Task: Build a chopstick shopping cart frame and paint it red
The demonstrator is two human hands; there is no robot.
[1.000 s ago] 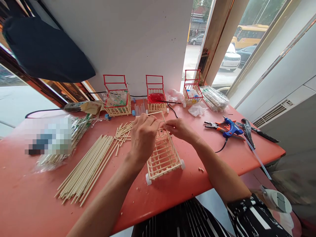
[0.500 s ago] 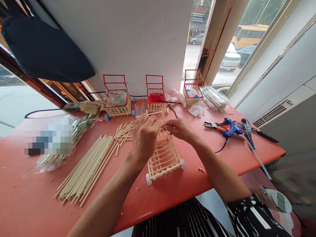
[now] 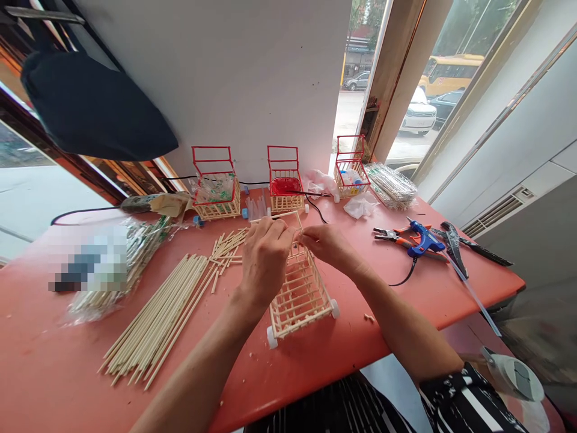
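A small cart (image 3: 303, 293) built of pale wooden sticks stands on the red table, with white caps as wheels at its near corners. Over its far end, my left hand (image 3: 265, 255) is closed on the cart's upright handle frame (image 3: 282, 216), whose top bar shows above the knuckles. Thumb and fingertips of my right hand (image 3: 328, 245) are pinched together against the frame's right post, almost touching my left fingertips. Whatever lies within that pinch is too small and covered to make out. My left hand hides part of the cart's left side.
Long sticks (image 3: 155, 319) and short cut sticks (image 3: 228, 245) lie left. Finished carts with red handles, one being a middle cart (image 3: 283, 186), line the wall. Pliers (image 3: 392, 236), a blue glue gun (image 3: 424, 237) and black-handled cutters (image 3: 453, 243) lie right. Bagged sticks (image 3: 391, 185) sit behind.
The view has tilted slightly, so the table sits a little lower in the picture. Both hands stay at the handle frame, with only slight finger movement.
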